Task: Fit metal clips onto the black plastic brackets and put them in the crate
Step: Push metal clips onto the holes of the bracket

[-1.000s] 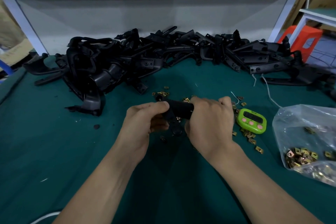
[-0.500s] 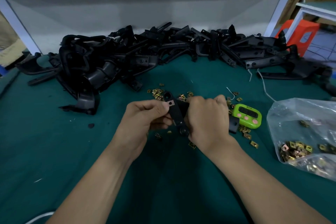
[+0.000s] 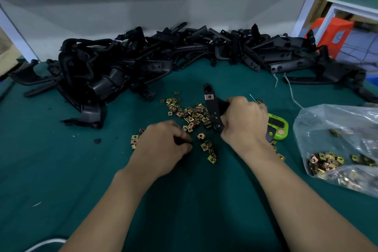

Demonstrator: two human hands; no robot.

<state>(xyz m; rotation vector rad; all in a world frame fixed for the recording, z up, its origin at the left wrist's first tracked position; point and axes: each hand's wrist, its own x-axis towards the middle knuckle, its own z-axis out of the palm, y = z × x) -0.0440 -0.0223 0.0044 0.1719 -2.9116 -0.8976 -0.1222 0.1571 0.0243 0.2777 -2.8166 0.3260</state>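
While the right hand [image 3: 243, 125] grips the black bracket [image 3: 212, 108], the left hand [image 3: 163, 145], fingers curled, should pinch one near metal clip [image 3: 201, 136] only; I cannot tell if it holds one.

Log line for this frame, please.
right hand: grips bracket, one clip fitted near its top | left hand: curled over loose clips on mat, pickup unclear

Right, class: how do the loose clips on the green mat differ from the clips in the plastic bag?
The loose clips lie scattered and uncovered on the mat; the bagged clips sit heaped in the clear bag. Loose clips lie mid-table, bagged clips far right. Both are small, brassy, squarish.
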